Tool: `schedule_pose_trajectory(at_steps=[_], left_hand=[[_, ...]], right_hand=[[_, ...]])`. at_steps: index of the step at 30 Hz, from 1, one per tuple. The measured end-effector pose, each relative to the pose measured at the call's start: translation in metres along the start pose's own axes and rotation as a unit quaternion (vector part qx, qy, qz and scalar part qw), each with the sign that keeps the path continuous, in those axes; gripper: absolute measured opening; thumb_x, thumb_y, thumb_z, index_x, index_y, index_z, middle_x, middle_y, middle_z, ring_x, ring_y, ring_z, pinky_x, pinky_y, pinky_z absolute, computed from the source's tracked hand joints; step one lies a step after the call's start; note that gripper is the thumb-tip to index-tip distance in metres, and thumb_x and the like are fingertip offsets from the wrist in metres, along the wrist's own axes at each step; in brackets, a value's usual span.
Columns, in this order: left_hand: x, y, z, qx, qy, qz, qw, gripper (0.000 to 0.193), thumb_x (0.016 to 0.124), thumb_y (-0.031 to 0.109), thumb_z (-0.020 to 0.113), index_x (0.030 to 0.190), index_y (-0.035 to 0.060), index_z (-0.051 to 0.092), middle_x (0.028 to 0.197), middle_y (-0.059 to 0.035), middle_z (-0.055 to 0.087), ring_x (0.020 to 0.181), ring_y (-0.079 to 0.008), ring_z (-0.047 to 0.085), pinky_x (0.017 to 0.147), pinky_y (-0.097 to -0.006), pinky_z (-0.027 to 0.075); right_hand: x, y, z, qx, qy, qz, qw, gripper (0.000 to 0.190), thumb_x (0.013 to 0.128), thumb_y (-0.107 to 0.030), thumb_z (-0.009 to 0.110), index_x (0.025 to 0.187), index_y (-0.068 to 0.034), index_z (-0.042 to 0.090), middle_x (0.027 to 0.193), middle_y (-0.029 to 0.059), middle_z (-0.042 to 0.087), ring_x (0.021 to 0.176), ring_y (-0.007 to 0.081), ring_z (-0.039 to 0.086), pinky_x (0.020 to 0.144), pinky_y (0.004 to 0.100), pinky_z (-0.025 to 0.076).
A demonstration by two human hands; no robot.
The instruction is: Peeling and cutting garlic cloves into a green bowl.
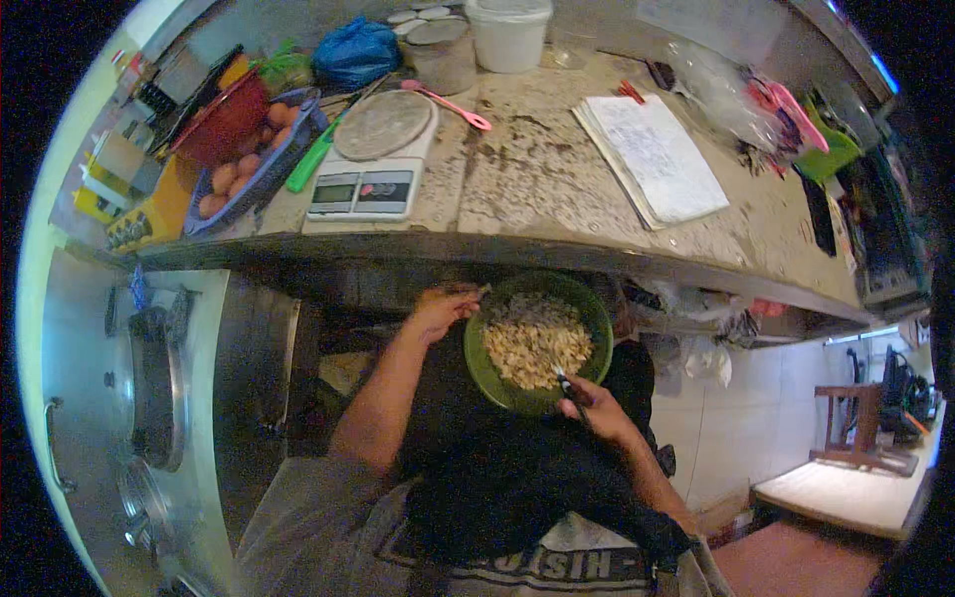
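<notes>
A round green bowl [477, 373] rests about my lap, just below the counter's front edge. Inside lies a heap of pale, yellowish chopped food [530, 347]; its exact kind is unclear. My right hand [600, 412] grips the dark handle of a utensil [565, 384], whose metal end dips into the food. The utensil's tip is buried, so I cannot tell a fork from a spoon. At the bowl's upper left rim is my left hand [445, 312], fingers bent together. Blur and shadow hide whether those fingers hold something small or the rim.
On the worn counter [515, 179] stand a white kitchen scale [384, 149], a basket of eggs [235, 175], a pink spoon [455, 108], a notebook [656, 160] and a white bucket [509, 37]. A sink [157, 388] is at left. A wooden stool [850, 425] stands far right.
</notes>
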State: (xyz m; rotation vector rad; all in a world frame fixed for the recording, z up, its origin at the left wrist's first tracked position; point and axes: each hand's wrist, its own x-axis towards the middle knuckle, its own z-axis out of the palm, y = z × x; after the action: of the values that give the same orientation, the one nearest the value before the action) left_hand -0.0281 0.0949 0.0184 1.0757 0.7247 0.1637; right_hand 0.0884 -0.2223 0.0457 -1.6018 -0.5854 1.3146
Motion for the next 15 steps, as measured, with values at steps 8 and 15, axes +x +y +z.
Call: schedule_pose_trajectory(at_steps=[8, 15], left_hand=[[-0.026, -0.041, 0.091, -0.131, -0.059, -0.041, 0.989, 0.015, 0.078, 0.008, 0.057, 0.09, 0.0019, 0.051, 0.081, -0.0068, 0.058, 0.068, -0.016, 0.056, 0.058, -0.0261, 0.046], [-0.042, -0.049, 0.107, -0.03, -0.124, -0.1, 0.987, 0.016, 0.077, 0.01, 0.058, 0.09, 0.0025, 0.052, 0.079, -0.0059, 0.057, 0.063, -0.0131, 0.053, 0.057, -0.0239, 0.045]], right_hand=[[-0.007, -0.002, 0.003, 0.063, -0.057, -0.015, 0.996, 0.061, 0.076, -0.034, 0.06, 0.121, -0.001, 0.037, 0.099, 0.0054, 0.055, 0.087, 0.0132, 0.051, 0.078, 0.0265, 0.041], [-0.017, 0.003, -0.001, 0.103, -0.056, -0.046, 0.992, 0.041, 0.078, -0.035, 0.057, 0.101, -0.002, 0.05, 0.071, 0.0012, 0.054, 0.062, 0.0094, 0.051, 0.058, 0.0246, 0.042]])
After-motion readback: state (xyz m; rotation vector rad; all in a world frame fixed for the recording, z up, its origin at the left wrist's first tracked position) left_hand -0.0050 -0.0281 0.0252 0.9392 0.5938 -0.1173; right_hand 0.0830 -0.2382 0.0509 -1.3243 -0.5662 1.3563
